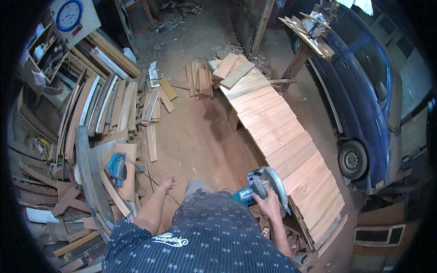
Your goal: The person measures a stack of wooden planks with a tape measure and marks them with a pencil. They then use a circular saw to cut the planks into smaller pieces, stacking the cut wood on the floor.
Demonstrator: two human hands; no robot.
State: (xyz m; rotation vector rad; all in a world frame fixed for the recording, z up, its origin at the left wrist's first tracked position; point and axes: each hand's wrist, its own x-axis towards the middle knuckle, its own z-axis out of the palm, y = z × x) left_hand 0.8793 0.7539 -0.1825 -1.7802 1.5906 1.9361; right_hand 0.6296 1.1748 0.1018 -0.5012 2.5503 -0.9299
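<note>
My right hand [269, 203] is closed around the handle of a circular saw [259, 187] with a teal motor body and a round metal guard. The saw is beside the left edge of a long row of planed wooden boards [291, 150], laid side by side on a raised support. My left hand [168, 183] hangs low over the floor with its fingers curled, and I see nothing in it. A dark cord [146, 173] passes close to that hand. Left of it, a teal power tool [118, 169] rests on a wide board [126, 152].
Stacked planks [98, 104] lean along the left side, below a wall clock [69, 15]. Loose boards [151, 142] lie on the dirt floor. To the right stands a blue car [359, 91], with a wood-topped stand [300, 36] near it. Two short boards [237, 75] lie atop the row's far end.
</note>
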